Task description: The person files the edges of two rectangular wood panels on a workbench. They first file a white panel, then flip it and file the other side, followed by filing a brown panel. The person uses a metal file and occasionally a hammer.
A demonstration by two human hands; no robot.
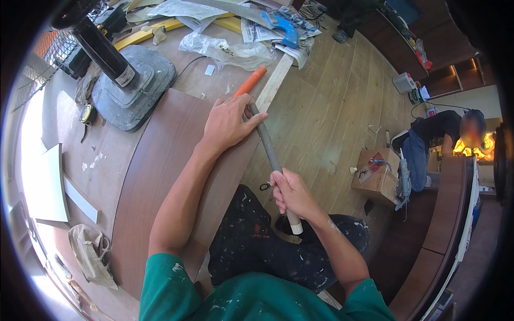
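A long grey rod (267, 140) with a pale lower end slants down between my hands, past the edge of a brown wood-grain panel (160, 160). My right hand (291, 192) is closed around its lower part. At its upper end my left hand (231, 122) rests on the panel, thumb against the rod; the fingertips are partly hidden. Just beyond that hand lies an orange cylindrical object (251, 80), its near end covered by the hand. A pale wooden strip (277, 80) runs along the table edge beside it.
A grey stand base (132, 88) with a black post, a tape measure (87, 115), clear plastic wrap (225, 50) and a blue-handled saw (286, 30) lie on the table. At the right, a person (425, 140) bends near a cardboard box (377, 174) and a caulking gun (404, 178).
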